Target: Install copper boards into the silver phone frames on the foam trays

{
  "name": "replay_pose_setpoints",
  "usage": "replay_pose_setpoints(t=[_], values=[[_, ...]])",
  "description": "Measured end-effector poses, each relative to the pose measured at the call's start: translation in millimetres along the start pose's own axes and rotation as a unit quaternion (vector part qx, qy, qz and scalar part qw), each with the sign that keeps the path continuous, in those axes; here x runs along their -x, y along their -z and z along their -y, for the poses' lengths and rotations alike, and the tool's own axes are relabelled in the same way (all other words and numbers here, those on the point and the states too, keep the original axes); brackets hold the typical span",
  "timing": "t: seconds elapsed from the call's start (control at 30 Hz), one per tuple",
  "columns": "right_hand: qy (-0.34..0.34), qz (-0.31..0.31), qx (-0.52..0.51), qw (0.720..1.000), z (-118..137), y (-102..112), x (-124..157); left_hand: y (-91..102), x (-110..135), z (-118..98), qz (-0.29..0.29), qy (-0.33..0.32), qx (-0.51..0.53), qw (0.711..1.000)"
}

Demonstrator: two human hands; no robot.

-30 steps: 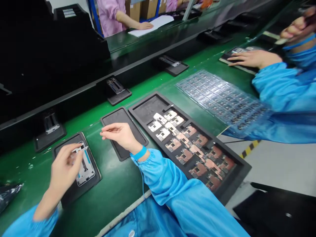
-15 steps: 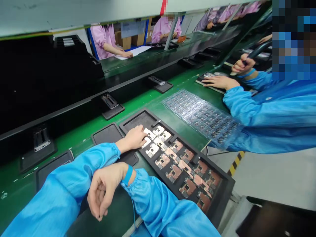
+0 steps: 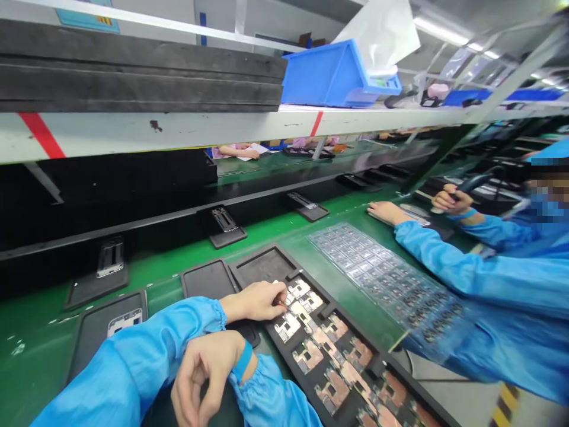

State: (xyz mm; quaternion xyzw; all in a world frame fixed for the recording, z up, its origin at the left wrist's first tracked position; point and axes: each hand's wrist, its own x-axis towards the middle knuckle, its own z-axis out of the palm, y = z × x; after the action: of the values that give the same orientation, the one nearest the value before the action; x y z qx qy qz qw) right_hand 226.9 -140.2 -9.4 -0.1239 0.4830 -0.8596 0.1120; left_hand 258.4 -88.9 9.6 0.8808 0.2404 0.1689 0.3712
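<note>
Newly, a blue bin (image 3: 329,77) is seen on the shelf (image 3: 133,127); the left hand (image 3: 253,300) is laid on metal plates (image 3: 287,326), apart from the curled right hand (image 3: 204,373).

The left hand (image 3: 253,301) touches metal parts (image 3: 288,327) in a black tray (image 3: 262,265).

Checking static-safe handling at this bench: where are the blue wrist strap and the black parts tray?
Blue wrist strap (image 3: 242,362): head view, on the band at the wrist.
Black parts tray (image 3: 262,265): head view, on its empty end compartment.

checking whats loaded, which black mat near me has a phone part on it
The leftmost mat: a white-and-silver phone part lies on it, while the next mat along shows bare.
</note>
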Motion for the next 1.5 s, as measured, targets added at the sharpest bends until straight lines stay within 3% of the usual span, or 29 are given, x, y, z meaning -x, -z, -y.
replay_pose_setpoints(t=[0.1, 0.2, 0.27, 0.33, 0.47, 0.57, 0.63, 0.83, 1.0, 1.17, 1.27, 1.37, 1.5], values=[[0.038, -0.042, 0.001, 0.998, 5, -13, 2, 16.9, 23, 0, -0.120, 0.028, 0.119, 0.985], [0.095, -0.142, 0.021, 0.985, 7, -23, 2, 42.9, 71, 5, -0.271, 0.090, 0.224, 0.932], [0.148, -0.265, 0.048, 0.952, 7, -26, -1, 58.3, 118, 7, -0.351, 0.135, 0.275, 0.885], [0.199, -0.410, 0.053, 0.888, 6, -25, -5, 65.5, 172, 7, -0.419, 0.181, 0.308, 0.835], [0.223, -0.530, -0.008, 0.818, -1, -15, -21, 49.8, 261, -5, -0.512, 0.266, 0.350, 0.738], [0.198, -0.606, -0.003, 0.771, -7, -9, -38, 28.8, 293, -19, -0.533, 0.297, 0.402, 0.683], [0.179, -0.635, 0.021, 0.751, -9, -9, -49, 20.3, 301, -27, -0.533, 0.299, 0.427, 0.667], [0.165, -0.660, 0.104, 0.726, -8, -16, -63, 18.4, 305, -40, -0.524, 0.294, 0.444, 0.664], [0.159, -0.654, 0.108, 0.732, -15, -15, -61, 17.4, 306, -34, -0.528, 0.291, 0.441, 0.665], [0.162, -0.656, 0.069, 0.734, -19, -14, -63, 19.1, 308, -28, -0.557, 0.272, 0.481, 0.620], [0.164, -0.649, 0.040, 0.742, -18, -17, -66, 18.3, 308, -27, -0.558, 0.270, 0.488, 0.615], [0.172, -0.644, 0.025, 0.745, -16, -20, -68, 14.6, 308, -25, -0.562, 0.280, 0.466, 0.623], [0.182, -0.633, 0.027, 0.752, -17, -23, -70, 9.5, 308, -25, -0.513, 0.318, 0.427, 0.673]])
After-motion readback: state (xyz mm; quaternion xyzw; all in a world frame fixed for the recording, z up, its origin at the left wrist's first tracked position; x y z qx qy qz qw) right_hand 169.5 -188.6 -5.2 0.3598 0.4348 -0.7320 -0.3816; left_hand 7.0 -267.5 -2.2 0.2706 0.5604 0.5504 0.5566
